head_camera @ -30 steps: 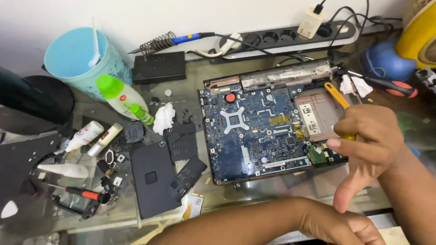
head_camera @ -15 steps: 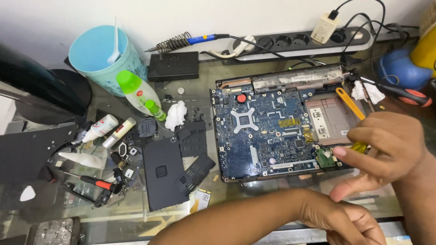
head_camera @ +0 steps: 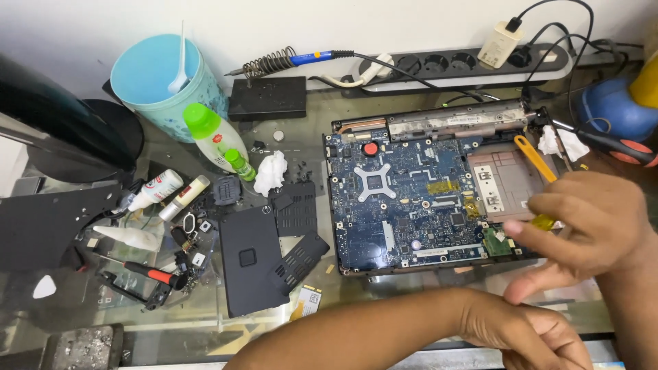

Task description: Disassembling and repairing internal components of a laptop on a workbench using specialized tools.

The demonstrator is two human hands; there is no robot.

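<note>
Over the blue motherboard (head_camera: 404, 199), right hand (head_camera: 582, 226) pinches a yellow tool (head_camera: 534, 157); left hand (head_camera: 528, 332), grip curled empty, below.

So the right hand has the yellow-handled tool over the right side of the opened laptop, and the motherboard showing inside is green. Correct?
Not quite: the head view shows the motherboard is blue, not green. The rest holds: the right hand has the yellow-handled tool in its grip over the right side of the opened laptop.

Clutter crowds left of motherboard (head_camera: 404, 205); front glass (head_camera: 384, 291) bare
</note>
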